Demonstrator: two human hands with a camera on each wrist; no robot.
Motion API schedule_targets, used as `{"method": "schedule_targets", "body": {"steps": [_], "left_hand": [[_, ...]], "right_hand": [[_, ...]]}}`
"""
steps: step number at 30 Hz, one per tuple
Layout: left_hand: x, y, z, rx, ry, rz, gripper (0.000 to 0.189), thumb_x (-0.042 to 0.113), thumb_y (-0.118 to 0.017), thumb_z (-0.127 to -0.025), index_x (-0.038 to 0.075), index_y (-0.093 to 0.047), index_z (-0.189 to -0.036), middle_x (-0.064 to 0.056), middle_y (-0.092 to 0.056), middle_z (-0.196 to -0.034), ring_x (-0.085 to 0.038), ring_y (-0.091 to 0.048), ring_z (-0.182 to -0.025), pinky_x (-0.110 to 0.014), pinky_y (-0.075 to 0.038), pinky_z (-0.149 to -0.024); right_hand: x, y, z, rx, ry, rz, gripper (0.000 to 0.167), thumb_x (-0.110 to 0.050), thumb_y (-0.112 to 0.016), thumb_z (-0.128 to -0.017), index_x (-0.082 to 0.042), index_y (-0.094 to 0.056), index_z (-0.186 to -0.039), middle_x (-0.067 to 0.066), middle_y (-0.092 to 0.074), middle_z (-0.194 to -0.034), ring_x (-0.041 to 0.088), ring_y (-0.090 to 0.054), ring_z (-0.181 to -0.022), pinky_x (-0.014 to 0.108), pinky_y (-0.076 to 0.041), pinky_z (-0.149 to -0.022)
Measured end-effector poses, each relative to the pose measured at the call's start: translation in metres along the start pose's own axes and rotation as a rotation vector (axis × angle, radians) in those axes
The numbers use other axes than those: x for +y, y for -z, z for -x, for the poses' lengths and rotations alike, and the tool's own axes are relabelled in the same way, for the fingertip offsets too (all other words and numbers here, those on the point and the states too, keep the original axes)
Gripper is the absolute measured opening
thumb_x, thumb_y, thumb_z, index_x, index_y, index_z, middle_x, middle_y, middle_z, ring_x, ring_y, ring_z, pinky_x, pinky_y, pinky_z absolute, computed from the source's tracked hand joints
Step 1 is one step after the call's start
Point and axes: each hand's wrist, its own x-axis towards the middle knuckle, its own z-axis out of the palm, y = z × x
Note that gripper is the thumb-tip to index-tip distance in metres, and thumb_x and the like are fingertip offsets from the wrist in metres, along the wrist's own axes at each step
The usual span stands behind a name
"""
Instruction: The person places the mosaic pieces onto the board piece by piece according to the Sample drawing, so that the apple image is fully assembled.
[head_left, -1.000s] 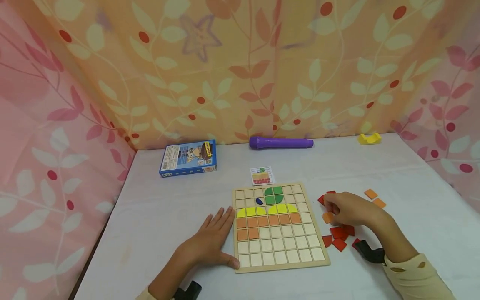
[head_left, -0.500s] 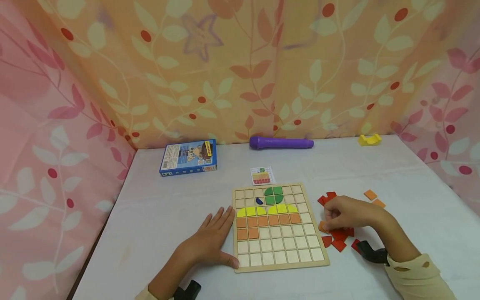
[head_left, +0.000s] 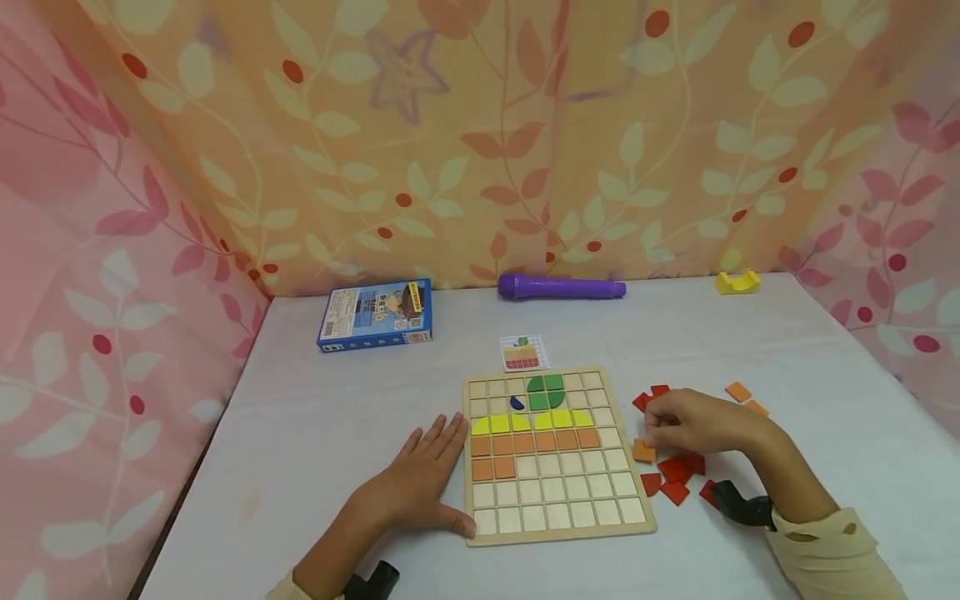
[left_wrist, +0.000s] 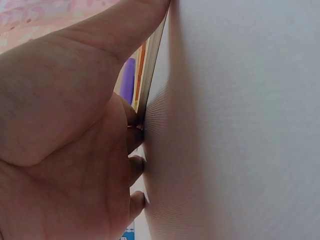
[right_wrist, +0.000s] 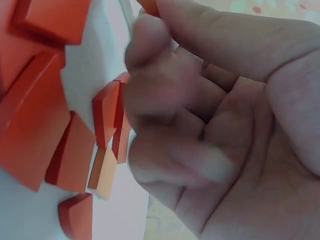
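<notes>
My left hand [head_left: 416,483] lies flat on the cloth with fingers spread, fingertips and thumb touching the left edge of a wooden grid board [head_left: 562,538]. In the left wrist view that hand [left_wrist: 75,115] partly covers the board's edge. My right hand [head_left: 693,425] is right of the board, fingers curled. Its thumb and index finger pinch an orange square tile [head_left: 644,450], only a corner of which shows in the right wrist view. Red tiles [head_left: 677,469] lie beneath and around this hand. On the board sit green tiles [head_left: 546,400], yellow tiles [head_left: 500,423] and orange tiles [head_left: 503,444].
A small pattern card [head_left: 522,352] lies behind the board. Farther back are a blue box [head_left: 375,315], a purple microphone-shaped stick [head_left: 562,287] and a yellow holder [head_left: 737,283]. Two loose orange tiles [head_left: 738,392] lie beyond the right hand. Patterned curtains surround the table.
My right hand has drawn the orange tile a little nearer to me and toward the board, bringing it more into view beside the fingers. The left hand has stayed at the board's edge.
</notes>
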Motion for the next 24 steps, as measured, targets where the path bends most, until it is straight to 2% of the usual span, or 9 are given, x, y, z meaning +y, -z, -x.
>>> {"method": "schedule_targets", "body": {"steps": [11, 18, 24], "left_hand": [[0.0, 0.001, 0.0, -0.012, -0.002, 0.008, 0.137, 0.081, -0.072, -0.063, 0.008, -0.011, -0.162, -0.006, -0.006, -0.168, -0.029, 0.001, -0.153, -0.054, -0.006, -0.12], [0.001, 0.002, 0.001, -0.01, 0.0, 0.009, 0.136, 0.08, -0.073, -0.063, 0.008, -0.012, -0.162, -0.006, -0.007, -0.168, -0.029, 0.0, -0.153, -0.054, -0.006, -0.12], [0.0, 0.0, 0.0, -0.008, 0.001, 0.006, 0.137, 0.08, -0.073, -0.063, 0.008, -0.012, -0.162, -0.006, -0.007, -0.168, -0.029, 0.0, -0.153, -0.054, -0.006, -0.12]], "right_hand": [[-0.012, -0.009, -0.016, -0.021, 0.088, 0.011, 0.014, -0.016, -0.068, -0.096, -0.017, -0.064, -0.082, -0.01, -0.054, -0.071, 0.008, -0.051, -0.062, 0.023, -0.043, -0.057], [-0.032, -0.023, -0.041, -0.003, 0.126, 0.071, 0.017, -0.021, -0.068, -0.097, -0.02, -0.064, -0.08, -0.011, -0.055, -0.073, 0.01, -0.052, -0.072, 0.026, -0.041, -0.063], [-0.049, -0.039, -0.061, 0.027, 0.192, 0.104, 0.019, -0.014, -0.069, -0.096, -0.018, -0.063, -0.078, -0.012, -0.053, -0.071, 0.007, -0.05, -0.066, 0.026, -0.041, -0.061]]}}
